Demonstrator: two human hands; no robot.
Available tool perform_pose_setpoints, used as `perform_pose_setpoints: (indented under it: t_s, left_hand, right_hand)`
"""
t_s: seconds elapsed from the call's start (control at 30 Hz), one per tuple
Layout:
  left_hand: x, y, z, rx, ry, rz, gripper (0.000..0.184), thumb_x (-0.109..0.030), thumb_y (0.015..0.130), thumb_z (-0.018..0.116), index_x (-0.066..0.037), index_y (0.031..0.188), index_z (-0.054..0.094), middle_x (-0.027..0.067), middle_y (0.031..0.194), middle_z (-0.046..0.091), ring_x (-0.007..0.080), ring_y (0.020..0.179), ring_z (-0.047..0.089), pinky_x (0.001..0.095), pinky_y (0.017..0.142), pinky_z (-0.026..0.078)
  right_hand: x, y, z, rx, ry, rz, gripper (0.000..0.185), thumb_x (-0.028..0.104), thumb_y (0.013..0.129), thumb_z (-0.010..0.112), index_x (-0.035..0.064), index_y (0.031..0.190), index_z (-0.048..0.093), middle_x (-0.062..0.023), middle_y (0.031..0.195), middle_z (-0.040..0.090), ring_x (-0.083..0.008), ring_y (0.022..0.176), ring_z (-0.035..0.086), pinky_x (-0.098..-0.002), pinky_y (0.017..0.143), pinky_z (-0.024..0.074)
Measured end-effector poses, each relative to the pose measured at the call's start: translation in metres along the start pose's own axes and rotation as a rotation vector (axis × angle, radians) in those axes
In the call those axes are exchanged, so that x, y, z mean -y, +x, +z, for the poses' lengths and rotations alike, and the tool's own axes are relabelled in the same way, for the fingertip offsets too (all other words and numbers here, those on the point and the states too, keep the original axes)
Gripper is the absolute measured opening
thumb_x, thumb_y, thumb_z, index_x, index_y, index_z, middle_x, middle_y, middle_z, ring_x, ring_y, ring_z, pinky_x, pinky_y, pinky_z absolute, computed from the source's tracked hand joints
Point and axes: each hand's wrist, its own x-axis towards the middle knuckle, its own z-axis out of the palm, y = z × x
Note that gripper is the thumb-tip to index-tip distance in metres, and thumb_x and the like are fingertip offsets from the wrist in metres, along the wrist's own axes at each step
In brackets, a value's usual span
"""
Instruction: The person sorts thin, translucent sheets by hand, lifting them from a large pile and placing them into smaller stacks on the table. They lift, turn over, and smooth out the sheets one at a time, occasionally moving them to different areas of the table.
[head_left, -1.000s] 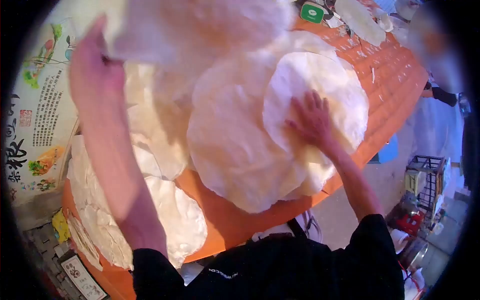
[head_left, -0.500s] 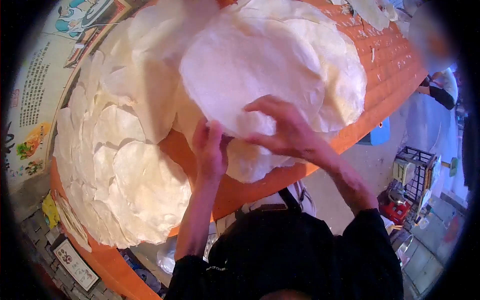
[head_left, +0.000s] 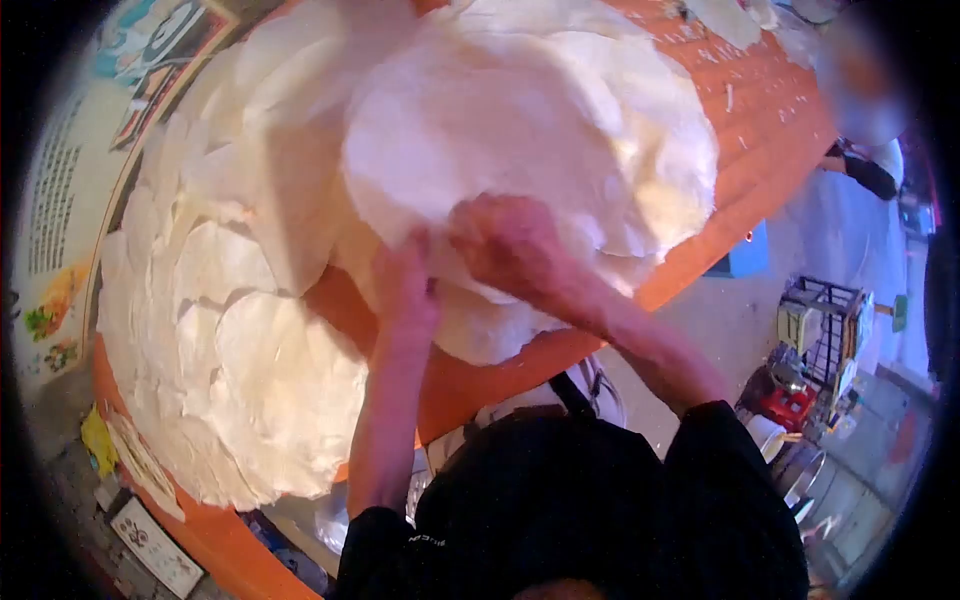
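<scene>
A large, thin, round flatbread (head_left: 470, 135) lies uppermost on overlapping pale rounds, its near edge toward me. My left hand (head_left: 405, 275) is closed on that near edge, with the thumb uppermost. Close beside it on the right, my right hand (head_left: 505, 240) is curled in at the same edge, knuckles up. Both hands are smeared by motion, and the right fingertips are tucked out of sight. Another pile of flatbreads (head_left: 290, 370) fans out to the left of my left forearm.
The orange tabletop (head_left: 770, 120) shows at the right, with scattered crumbs and scraps. A printed board (head_left: 60, 200) stands along the left edge. Below on the right are a blue container (head_left: 745, 250), a black wire rack (head_left: 830, 325) and a red object (head_left: 785, 402). A person (head_left: 875, 170) is at far right.
My right hand has moved left toward my left hand, and its spread fingers have curled closed. The view has shifted slightly, so the flatbreads sit a little further left.
</scene>
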Motion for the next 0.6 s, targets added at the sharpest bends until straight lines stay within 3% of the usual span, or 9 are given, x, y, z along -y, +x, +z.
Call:
perform_pose_setpoints:
  t_s: [0.1,0.17,0.23,0.27,0.33,0.47,0.5,0.57,0.6]
  left_hand:
    - [0.001,0.007,-0.029,0.194,-0.109,0.016,0.036,-0.015,0.09,0.061,-0.001,0.122,0.052,0.0062,0.113,0.06,0.0187,0.101,0.059,0.0351,0.086,0.051]
    - [0.004,0.003,-0.049,0.259,-0.199,0.051,0.04,-0.017,0.091,0.06,-0.001,0.127,0.049,0.0067,0.119,0.058,0.0201,0.109,0.056,0.0376,0.094,0.048]
    - [0.003,-0.001,-0.066,0.284,-0.175,0.094,0.044,-0.018,0.092,0.06,-0.001,0.129,0.046,0.0078,0.123,0.055,0.0202,0.114,0.053,0.038,0.098,0.045]
    - [0.003,-0.002,-0.076,0.291,-0.163,0.115,0.046,-0.018,0.092,0.061,-0.001,0.131,0.045,0.0083,0.126,0.054,0.0202,0.116,0.051,0.0382,0.1,0.043]
    - [0.019,0.015,-0.105,0.234,-0.107,0.103,0.047,-0.018,0.092,0.06,0.0,0.132,0.043,0.0086,0.125,0.054,0.0211,0.116,0.052,0.0378,0.101,0.043]
    - [0.036,0.019,-0.119,0.104,-0.04,0.067,0.051,-0.016,0.091,0.061,0.0,0.135,0.04,0.0082,0.124,0.055,0.0224,0.116,0.052,0.0363,0.1,0.043]
    - [0.041,0.022,-0.125,0.1,-0.033,0.044,0.051,-0.019,0.092,0.059,-0.001,0.135,0.039,0.0089,0.125,0.054,0.0232,0.117,0.052,0.0373,0.101,0.042]
    - [0.051,0.03,-0.14,0.087,-0.02,-0.002,0.051,-0.024,0.094,0.056,-0.001,0.137,0.038,0.0101,0.128,0.053,0.0247,0.119,0.05,0.0393,0.102,0.041]
    - [0.044,0.022,-0.133,0.091,-0.135,-0.005,0.051,-0.027,0.095,0.053,-0.002,0.137,0.038,0.0104,0.13,0.052,0.0254,0.12,0.049,0.0404,0.103,0.04]
  right_hand:
    - [-0.007,0.007,-0.029,-0.089,-0.001,0.035,0.006,0.007,0.074,0.063,0.0103,0.078,0.066,-0.0106,0.073,0.065,-0.0292,0.066,0.062,-0.0404,0.058,0.0479]
    - [-0.046,0.015,-0.084,-0.172,0.37,-0.003,0.014,0.016,0.073,0.067,0.008,0.085,0.07,-0.0129,0.078,0.068,-0.026,0.067,0.065,-0.0412,0.065,0.0519]
    - [-0.051,0.027,-0.164,-0.036,0.254,0.61,0.025,0.025,0.076,0.074,0.0052,0.091,0.073,-0.0098,0.081,0.07,-0.0148,0.072,0.064,-0.0337,0.069,0.0515]
    - [-0.076,0.024,-0.17,-0.331,0.147,0.483,0.027,0.026,0.087,0.067,-0.0007,0.087,0.069,-0.002,0.081,0.067,-0.0067,0.073,0.059,-0.0247,0.067,0.0477]
    - [-0.092,0.026,-0.233,-0.214,0.089,0.44,0.029,0.026,0.086,0.069,-0.0007,0.096,0.07,0.0007,0.083,0.066,-0.0057,0.074,0.057,-0.0237,0.066,0.0473]
    - [-0.121,0.034,-0.33,-0.433,0.085,0.086,0.027,0.018,0.088,0.064,-0.0023,0.104,0.056,-0.0117,0.092,0.066,-0.0198,0.079,0.063,-0.0315,0.068,0.0521]
    - [-0.139,0.039,-0.357,-0.395,0.554,0.091,0.036,0.027,0.088,0.066,-0.0031,0.104,0.055,-0.0128,0.096,0.066,-0.0208,0.08,0.064,-0.0326,0.068,0.0521]
    - [-0.09,0.041,-0.344,-0.554,0.055,-0.214,0.034,0.028,0.088,0.066,-0.0021,0.103,0.058,-0.0125,0.093,0.067,-0.0203,0.081,0.065,-0.033,0.069,0.0533]
    - [-0.078,0.044,-0.336,-0.511,-0.2,-0.164,0.033,0.028,0.089,0.066,-0.0017,0.101,0.059,-0.0127,0.092,0.067,-0.0195,0.08,0.065,-0.0328,0.068,0.0535]
